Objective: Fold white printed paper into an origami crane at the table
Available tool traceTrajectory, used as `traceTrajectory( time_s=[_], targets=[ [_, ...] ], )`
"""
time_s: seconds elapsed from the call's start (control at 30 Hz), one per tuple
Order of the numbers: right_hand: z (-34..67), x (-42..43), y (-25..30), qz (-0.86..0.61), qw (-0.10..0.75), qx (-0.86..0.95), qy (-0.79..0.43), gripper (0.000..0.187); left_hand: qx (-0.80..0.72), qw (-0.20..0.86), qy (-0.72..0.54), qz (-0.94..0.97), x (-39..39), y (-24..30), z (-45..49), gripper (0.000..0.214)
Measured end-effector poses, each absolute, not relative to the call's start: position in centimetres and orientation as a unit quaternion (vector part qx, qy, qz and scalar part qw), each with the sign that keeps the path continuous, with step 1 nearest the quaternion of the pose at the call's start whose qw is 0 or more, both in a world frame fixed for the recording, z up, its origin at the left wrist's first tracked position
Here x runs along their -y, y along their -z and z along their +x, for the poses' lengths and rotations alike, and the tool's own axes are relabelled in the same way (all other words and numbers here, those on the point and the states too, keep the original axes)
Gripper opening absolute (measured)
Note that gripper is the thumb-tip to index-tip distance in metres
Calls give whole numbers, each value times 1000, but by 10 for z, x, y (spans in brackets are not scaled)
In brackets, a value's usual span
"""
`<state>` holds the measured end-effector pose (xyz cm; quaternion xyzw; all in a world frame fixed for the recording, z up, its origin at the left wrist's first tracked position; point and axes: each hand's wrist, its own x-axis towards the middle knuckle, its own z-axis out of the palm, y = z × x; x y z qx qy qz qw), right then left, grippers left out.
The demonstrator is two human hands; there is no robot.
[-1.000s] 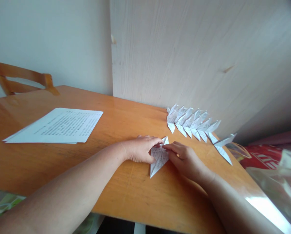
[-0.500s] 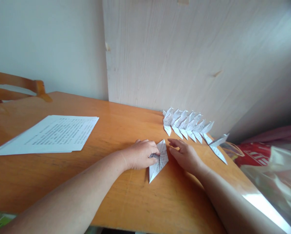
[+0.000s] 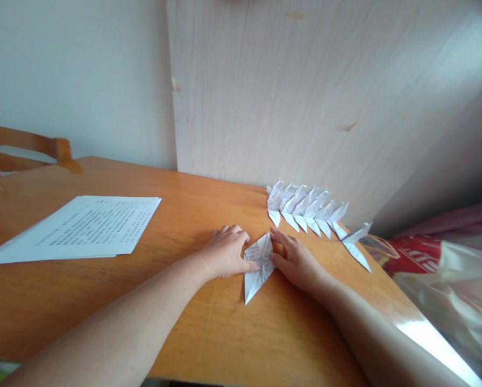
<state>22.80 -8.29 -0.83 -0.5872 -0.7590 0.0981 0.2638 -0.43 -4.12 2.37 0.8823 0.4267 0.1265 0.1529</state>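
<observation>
A folded sheet of printed paper (image 3: 258,255), kite-shaped with a sharp corner toward me, lies flat on the wooden table. My left hand (image 3: 227,252) rests at its left edge, thumb stretched over the middle of the paper and the other fingers apart from it, bent on the table. At the right edge is my right hand (image 3: 297,260), its thumb and index finger curled onto the paper's side and its top corner. The right hand's lower fingers are partly hidden.
Several folded paper pieces (image 3: 301,207) stand in overlapping rows at the back right, and one more folded piece (image 3: 356,242) sits nearer the right edge. Flat printed sheets (image 3: 99,228) lie at left. A wooden chair (image 3: 31,142) is beyond; bags (image 3: 430,263) are beside the table.
My left fingers have moved off the paper to the left, leaving the thumb on it. My right hand has come left to the paper's edge. The view has shifted slightly.
</observation>
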Motion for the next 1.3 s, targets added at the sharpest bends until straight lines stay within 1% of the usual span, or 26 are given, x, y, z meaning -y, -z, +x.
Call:
traceTrajectory(
  time_s=[0.13,0.23,0.33,0.57,0.7,0.77,0.83,0.97,1.03,1.1,1.2,1.3],
  targets=[
    [227,84,8,-588,272,754,-109,67,-413,164,-121,888,42,-27,-4,54],
    [227,85,8,-584,294,745,-132,71,-406,168,-123,890,44,-29,-3,49],
    [226,85,9,-581,335,720,-178,74,-402,170,-124,891,44,-29,-3,48],
    [216,87,6,-530,471,618,-339,75,-400,182,-146,887,42,-25,-2,52],
    [213,88,1,-516,495,580,-391,80,-403,191,-152,882,45,-26,-1,51],
    [215,87,1,-532,485,577,-386,77,-406,196,-152,879,47,-28,0,49],
    [218,85,3,-557,471,585,-356,71,-406,201,-154,878,48,-30,0,49],
    [226,83,7,-584,424,655,-225,64,-389,214,-161,882,50,-31,0,48],
    [228,85,5,-567,371,720,-151,66,-375,226,-161,884,52,-31,0,47],
    [229,88,2,-542,303,777,-104,71,-358,246,-159,887,53,-31,0,47],
    [228,93,-4,-525,210,820,-92,75,-332,266,-160,891,54,-30,0,48],
    [226,96,-9,-529,164,828,-86,72,-337,246,-158,895,53,-31,-2,50]
  ],
)
